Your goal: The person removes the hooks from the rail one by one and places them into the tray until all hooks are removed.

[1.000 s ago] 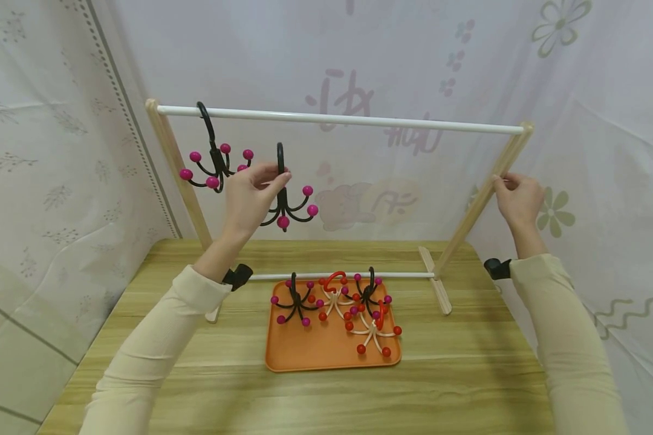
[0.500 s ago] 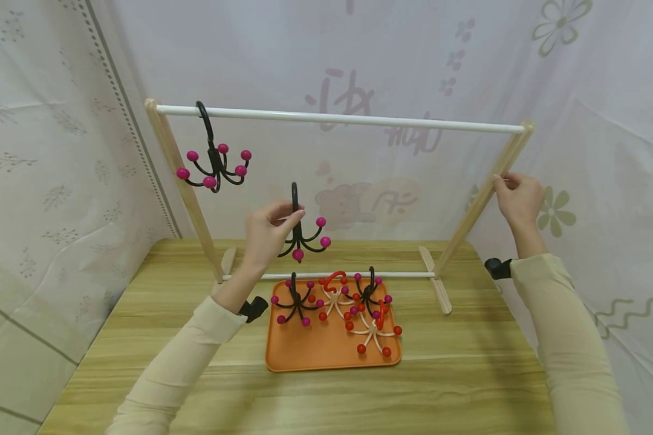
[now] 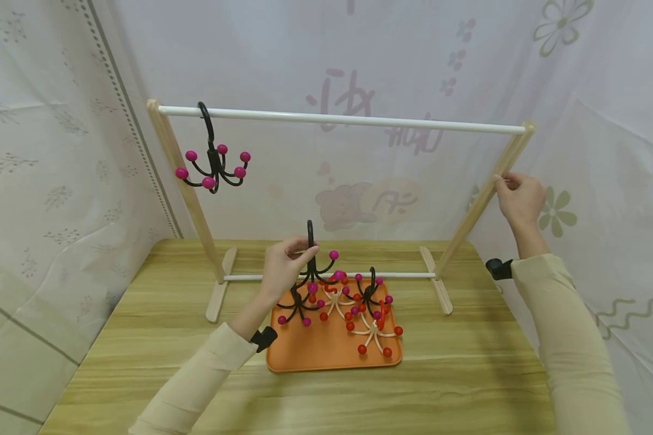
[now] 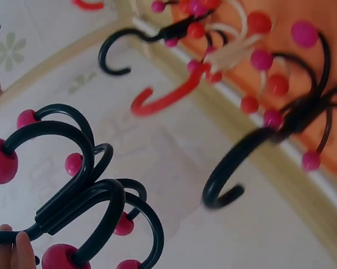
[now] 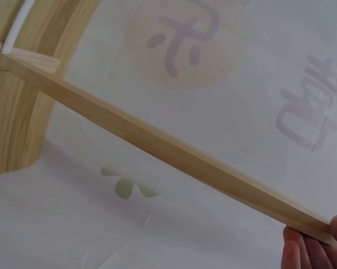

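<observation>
Left hand [image 3: 284,266] pinches a black hook [image 3: 314,266] w/ pink balls, right over the orange tray [image 3: 326,353]. Right hand [image 3: 517,196] grips the rack's leg [image 3: 481,199] so it won't tip.

**A Curtained-Off Recording Corner**

I worked in what looked like a staged set-up rather than a lived-in room. Pale sheets printed with flowers and cartoon shapes [image 3: 359,199] hung as a backdrop on every side, hiding the walls. A wood-grain tabletop [image 3: 141,338] stood in front of them, carrying only a small wooden rack with a white rail [image 3: 337,119] and an orange tray [image 3: 326,356] of beaded hooks. Small black cameras were strapped at my wrists [image 3: 263,338].
</observation>
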The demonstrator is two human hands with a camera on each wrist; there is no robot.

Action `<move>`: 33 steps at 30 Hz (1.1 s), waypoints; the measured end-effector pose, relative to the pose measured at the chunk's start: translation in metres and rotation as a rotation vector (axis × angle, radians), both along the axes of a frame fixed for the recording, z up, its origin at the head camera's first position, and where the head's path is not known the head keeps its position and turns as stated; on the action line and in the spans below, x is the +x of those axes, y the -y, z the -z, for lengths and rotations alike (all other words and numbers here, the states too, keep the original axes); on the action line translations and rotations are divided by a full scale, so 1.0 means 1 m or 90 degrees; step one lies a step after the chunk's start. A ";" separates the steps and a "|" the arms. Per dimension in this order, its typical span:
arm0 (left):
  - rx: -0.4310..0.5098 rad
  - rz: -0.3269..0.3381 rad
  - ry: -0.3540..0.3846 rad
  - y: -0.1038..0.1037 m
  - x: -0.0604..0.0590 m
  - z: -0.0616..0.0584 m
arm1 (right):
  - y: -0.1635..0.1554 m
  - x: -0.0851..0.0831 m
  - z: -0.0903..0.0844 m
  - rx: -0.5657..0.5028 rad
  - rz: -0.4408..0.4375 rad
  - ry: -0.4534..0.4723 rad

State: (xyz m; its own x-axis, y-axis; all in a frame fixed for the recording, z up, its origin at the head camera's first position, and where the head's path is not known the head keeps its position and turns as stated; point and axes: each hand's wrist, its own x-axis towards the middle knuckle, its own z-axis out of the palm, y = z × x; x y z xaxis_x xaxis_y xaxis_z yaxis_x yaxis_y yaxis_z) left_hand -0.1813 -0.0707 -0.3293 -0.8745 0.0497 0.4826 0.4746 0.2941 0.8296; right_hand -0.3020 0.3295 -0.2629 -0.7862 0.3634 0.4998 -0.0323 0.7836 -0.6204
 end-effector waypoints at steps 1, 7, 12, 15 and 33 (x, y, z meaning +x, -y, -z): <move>-0.004 0.003 0.009 -0.002 0.002 0.003 | 0.000 0.000 0.000 -0.001 -0.001 0.002; 0.004 0.034 0.047 -0.014 0.016 0.018 | -0.002 0.001 0.000 -0.002 -0.003 0.014; -0.002 0.027 0.046 -0.025 0.029 0.035 | -0.003 0.000 0.001 0.001 -0.002 0.012; -0.003 0.017 0.038 -0.029 0.036 0.046 | -0.003 0.000 0.001 0.002 -0.006 0.007; 0.007 0.019 0.065 -0.038 0.066 0.100 | -0.002 -0.002 0.002 -0.001 -0.012 -0.015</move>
